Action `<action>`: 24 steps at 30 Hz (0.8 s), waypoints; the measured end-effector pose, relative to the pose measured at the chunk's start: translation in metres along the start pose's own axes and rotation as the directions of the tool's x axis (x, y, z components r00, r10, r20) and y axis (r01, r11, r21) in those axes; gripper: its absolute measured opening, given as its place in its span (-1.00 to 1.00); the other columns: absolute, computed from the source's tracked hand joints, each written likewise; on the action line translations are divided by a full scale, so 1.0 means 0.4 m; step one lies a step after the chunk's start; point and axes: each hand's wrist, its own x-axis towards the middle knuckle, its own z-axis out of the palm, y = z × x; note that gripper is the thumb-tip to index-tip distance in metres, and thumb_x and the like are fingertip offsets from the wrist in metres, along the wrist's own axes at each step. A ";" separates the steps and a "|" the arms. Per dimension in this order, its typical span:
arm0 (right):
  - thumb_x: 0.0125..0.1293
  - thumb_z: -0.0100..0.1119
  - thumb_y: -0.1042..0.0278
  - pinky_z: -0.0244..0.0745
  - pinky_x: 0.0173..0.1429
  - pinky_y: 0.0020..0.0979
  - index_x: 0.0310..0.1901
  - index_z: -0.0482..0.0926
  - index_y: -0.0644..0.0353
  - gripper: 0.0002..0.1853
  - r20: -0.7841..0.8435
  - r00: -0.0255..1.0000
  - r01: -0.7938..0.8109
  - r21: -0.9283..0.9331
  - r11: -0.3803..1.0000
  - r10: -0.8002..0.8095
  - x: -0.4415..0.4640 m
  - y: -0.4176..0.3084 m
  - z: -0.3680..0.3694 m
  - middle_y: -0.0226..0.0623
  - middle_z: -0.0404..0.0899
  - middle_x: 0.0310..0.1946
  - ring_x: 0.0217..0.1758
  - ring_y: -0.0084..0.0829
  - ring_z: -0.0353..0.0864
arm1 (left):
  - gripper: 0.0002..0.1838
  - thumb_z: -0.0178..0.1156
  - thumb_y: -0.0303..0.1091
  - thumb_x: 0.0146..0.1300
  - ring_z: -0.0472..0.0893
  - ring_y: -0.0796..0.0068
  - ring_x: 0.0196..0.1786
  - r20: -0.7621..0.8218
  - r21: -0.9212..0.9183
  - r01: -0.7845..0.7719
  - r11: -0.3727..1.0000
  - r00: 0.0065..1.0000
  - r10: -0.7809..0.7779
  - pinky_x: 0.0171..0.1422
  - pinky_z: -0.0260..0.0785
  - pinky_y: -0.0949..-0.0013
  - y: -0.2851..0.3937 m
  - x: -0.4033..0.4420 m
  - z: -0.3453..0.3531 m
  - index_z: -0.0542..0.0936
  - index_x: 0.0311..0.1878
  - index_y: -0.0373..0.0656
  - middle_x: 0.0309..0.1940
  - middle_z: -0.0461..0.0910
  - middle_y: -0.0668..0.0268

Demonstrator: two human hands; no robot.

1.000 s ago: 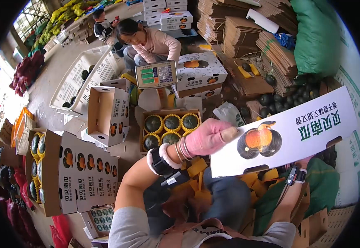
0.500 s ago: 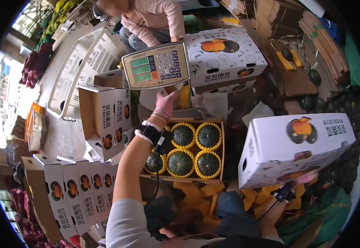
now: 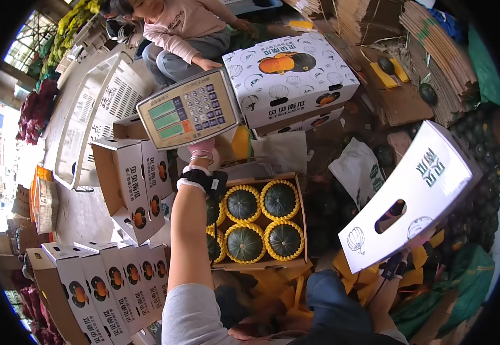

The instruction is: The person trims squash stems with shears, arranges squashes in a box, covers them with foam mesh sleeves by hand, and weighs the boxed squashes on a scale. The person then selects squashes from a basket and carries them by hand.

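My left hand, in a pink glove, reaches behind the lower edge of the scale display; its fingers are hidden. Black and white bands circle that wrist. On the right, my right hand grips the lower edge of a white printed carton, held tilted with an oval handle hole facing me. Between my arms sits an open cardboard box of dark green pumpkins in yellow foam nets. My left forearm covers part of its left side.
A closed white carton lies beyond the scale, beside a crouching person. Several upright cartons line the left, below a white plastic crate. Loose pumpkins pile at right; yellow foam pieces lie near my legs.
The white carton at right has turned, bringing its handle-hole side into view. My left hand has gone further behind the scale display. The person opposite has shifted, with a hand at the display's top edge.
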 end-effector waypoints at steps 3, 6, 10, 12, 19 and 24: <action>0.48 -0.32 -0.01 0.30 0.33 -0.23 0.38 0.15 0.25 -0.40 0.001 1.000 0.007 -0.004 1.000 -0.007 -0.009 0.004 -0.011 -0.13 0.23 0.33 0.30 -0.25 0.33 | -0.48 0.00 0.07 0.29 0.42 0.12 0.26 -0.102 0.068 -0.029 0.997 0.994 0.036 0.35 0.18 0.08 -0.099 -0.036 0.007 0.51 0.16 -0.06 0.18 0.49 0.22; 0.49 -0.34 -0.01 0.29 0.34 -0.24 0.37 0.15 0.26 -0.41 0.000 1.000 0.016 -0.016 1.000 -0.016 -0.028 0.021 -0.010 -0.13 0.23 0.34 0.31 -0.26 0.32 | -0.47 0.04 0.10 0.27 0.45 0.11 0.23 -0.159 0.110 -0.065 0.992 0.984 0.082 0.31 0.24 0.11 -0.155 -0.077 -0.003 0.51 0.15 -0.08 0.15 0.52 0.19; 0.51 -0.37 -0.01 0.29 0.34 -0.26 0.37 0.15 0.27 -0.41 0.010 0.999 0.052 -0.038 0.998 -0.052 -0.054 0.062 0.004 -0.14 0.22 0.35 0.32 -0.27 0.31 | -0.60 0.10 -0.01 0.30 0.60 0.02 -0.02 0.363 -0.320 0.357 0.878 0.902 -0.234 0.18 0.37 0.15 -0.148 -0.138 -0.063 0.57 0.02 -0.10 0.00 0.61 0.15; 0.51 -0.39 -0.01 0.28 0.34 -0.27 0.37 0.14 0.28 -0.41 0.032 0.992 0.121 -0.115 0.986 -0.118 -0.057 0.106 -0.007 -0.14 0.21 0.35 0.32 -0.28 0.30 | -0.54 0.21 0.04 0.18 0.63 0.04 -0.11 0.489 -0.095 -0.441 0.893 0.760 0.428 0.03 0.47 0.18 -0.182 -0.192 -0.034 0.57 0.01 -0.09 -0.20 0.66 0.16; 0.46 -0.45 -0.17 0.26 0.35 -0.28 0.37 0.18 0.20 -0.33 -0.138 0.928 -0.296 0.287 0.911 0.345 -0.165 -0.057 0.237 -0.24 0.21 0.35 0.33 -0.28 0.29 | -0.27 0.13 0.22 0.18 0.27 -0.01 0.33 0.468 -0.174 -0.419 0.891 0.761 0.450 0.39 0.04 -0.12 0.198 -0.444 -0.219 0.35 0.30 -0.05 0.24 0.32 0.01; 0.48 -0.46 -0.15 0.22 0.38 -0.27 0.37 0.15 0.28 -0.32 -0.015 0.992 -0.124 0.079 0.989 0.125 -0.105 0.081 0.067 -0.16 0.22 0.35 0.33 -0.23 0.30 | -0.24 0.14 0.29 0.09 0.07 -0.09 0.42 0.312 -0.033 -0.516 0.856 0.808 0.500 0.40 -0.24 -0.37 0.194 -0.504 -0.137 0.32 0.32 0.13 0.33 0.17 0.09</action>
